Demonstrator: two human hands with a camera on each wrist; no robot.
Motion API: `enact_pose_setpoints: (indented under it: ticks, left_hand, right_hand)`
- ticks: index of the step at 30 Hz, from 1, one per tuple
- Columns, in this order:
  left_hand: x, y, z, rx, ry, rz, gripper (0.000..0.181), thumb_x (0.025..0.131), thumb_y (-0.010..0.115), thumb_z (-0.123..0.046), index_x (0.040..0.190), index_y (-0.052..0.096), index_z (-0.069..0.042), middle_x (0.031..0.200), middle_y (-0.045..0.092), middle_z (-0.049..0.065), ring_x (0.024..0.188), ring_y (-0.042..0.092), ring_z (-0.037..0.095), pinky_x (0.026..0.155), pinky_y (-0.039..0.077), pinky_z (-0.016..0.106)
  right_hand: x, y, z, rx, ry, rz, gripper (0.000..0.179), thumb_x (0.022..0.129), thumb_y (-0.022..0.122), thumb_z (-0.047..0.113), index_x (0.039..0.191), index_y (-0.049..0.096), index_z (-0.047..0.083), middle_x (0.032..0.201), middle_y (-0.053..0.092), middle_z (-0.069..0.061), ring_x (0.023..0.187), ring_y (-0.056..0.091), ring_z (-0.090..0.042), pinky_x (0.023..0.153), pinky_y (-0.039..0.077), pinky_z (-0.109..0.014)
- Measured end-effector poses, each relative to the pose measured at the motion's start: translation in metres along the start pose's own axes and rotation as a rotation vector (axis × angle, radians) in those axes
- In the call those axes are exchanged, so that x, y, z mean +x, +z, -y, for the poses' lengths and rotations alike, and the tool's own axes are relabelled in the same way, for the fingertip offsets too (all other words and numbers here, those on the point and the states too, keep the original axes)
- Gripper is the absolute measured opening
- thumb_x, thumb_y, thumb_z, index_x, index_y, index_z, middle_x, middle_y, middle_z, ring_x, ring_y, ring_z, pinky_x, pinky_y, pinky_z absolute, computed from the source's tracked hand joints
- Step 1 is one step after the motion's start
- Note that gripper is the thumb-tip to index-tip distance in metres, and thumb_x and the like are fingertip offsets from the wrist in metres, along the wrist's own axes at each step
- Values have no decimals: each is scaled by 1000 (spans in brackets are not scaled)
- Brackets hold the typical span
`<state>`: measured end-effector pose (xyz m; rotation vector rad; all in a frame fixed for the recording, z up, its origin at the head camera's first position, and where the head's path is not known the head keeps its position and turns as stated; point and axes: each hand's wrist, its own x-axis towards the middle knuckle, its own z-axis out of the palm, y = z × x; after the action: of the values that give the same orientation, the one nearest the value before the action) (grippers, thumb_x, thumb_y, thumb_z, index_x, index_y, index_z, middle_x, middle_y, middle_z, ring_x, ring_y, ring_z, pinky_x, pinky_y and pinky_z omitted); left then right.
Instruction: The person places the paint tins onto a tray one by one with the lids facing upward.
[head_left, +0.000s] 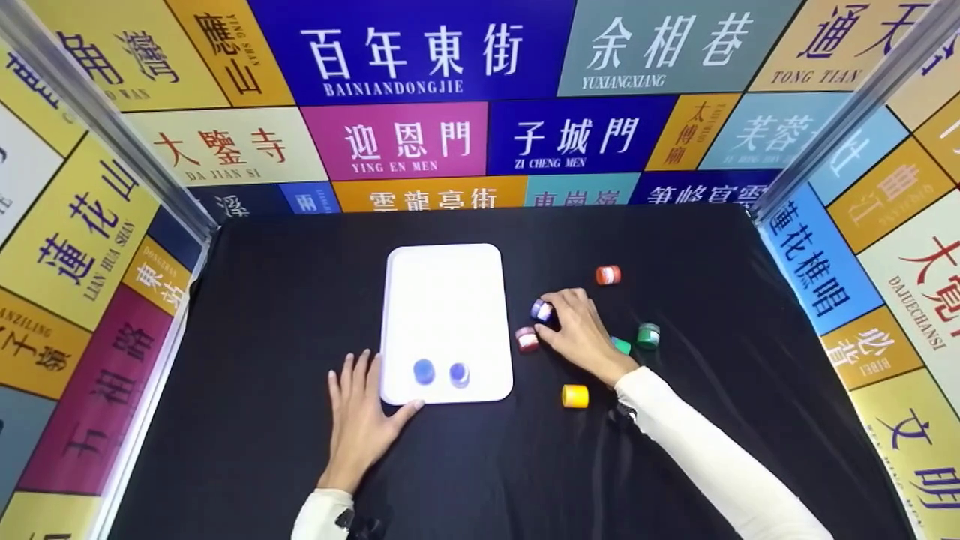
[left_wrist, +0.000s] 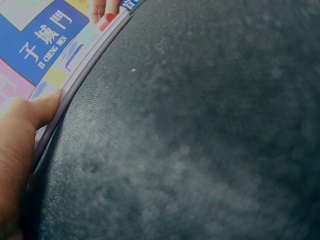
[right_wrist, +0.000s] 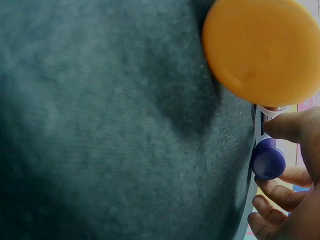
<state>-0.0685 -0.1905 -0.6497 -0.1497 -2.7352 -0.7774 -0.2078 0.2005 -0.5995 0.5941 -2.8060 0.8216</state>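
1. Closest in: left hand [head_left: 364, 420] lies spread alongside the white board [head_left: 447, 315], thumb at its near edge, not wrapped round anything. Board looks flat, stiff and pretty light; I'd steady it by the rim.
2. Yellow jar [head_left: 575, 396] sits nearest on the right, looming big in the right wrist view. Two blue-topped jars [head_left: 424, 371] stand near the board's close end.
3. Right hand [head_left: 581, 330], well apart from the left, has thumb and fingers pinching the purple jar [head_left: 541, 309], right of the board, seemingly at cloth level. Guessing light, hard plastic, a bit slick and likely to roll if tipped. Not too fragile, I'd say. Best hold is round the sides, below the lid.
4. Pinkish-red jar [head_left: 527, 339] is just beside it, green jar [head_left: 649, 336] over by the wrist, orange-red jar [head_left: 608, 275] furthest off.
5. Surface: black cloth [head_left: 285, 300], creased on the right, probably decent grip.
6. Room: metal posts [head_left: 849, 112] in the corners, walls plastered with colourful sign panels [head_left: 405, 67].
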Motion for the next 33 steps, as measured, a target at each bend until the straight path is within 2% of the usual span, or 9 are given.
enact_pose_setpoints:
  ticks: [5, 12, 21, 33]
  left_hand:
    - [-1, 0, -1, -6, -7, 10, 108, 87, 84, -66, 164, 48, 0, 170, 42, 28, 164, 25, 50, 132, 4, 71]
    - [-1, 0, 0, -6, -5, 9, 108, 87, 84, -66, 163, 48, 1, 170, 42, 27, 164, 25, 50, 132, 5, 72]
    - [0, 0, 0, -5, -1, -1, 108, 87, 84, -67, 162, 49, 1, 169, 43, 28, 163, 26, 51, 131, 6, 72]
    - [0, 0, -1, 6, 19, -23, 108, 85, 85, -67, 161, 50, 1, 167, 45, 29, 161, 29, 52, 130, 9, 74]
  right_hand:
    - [3, 2, -2, -19, 6, 5, 50, 91, 89, 17, 133, 70, -4, 123, 71, -22, 121, 56, -43, 105, 47, -58]
    - [7, 4, -1, -41, 16, 22, 42, 90, 88, 17, 123, 72, -2, 115, 71, -20, 117, 57, -43, 101, 47, -57]
    - [11, 4, -2, -61, 30, 18, 35, 92, 87, 18, 118, 72, 1, 108, 68, -17, 114, 57, -41, 101, 48, -55]
    - [11, -3, 2, -36, 28, -1, 34, 89, 83, 13, 119, 73, -1, 112, 71, -18, 114, 57, -41, 101, 48, -56]
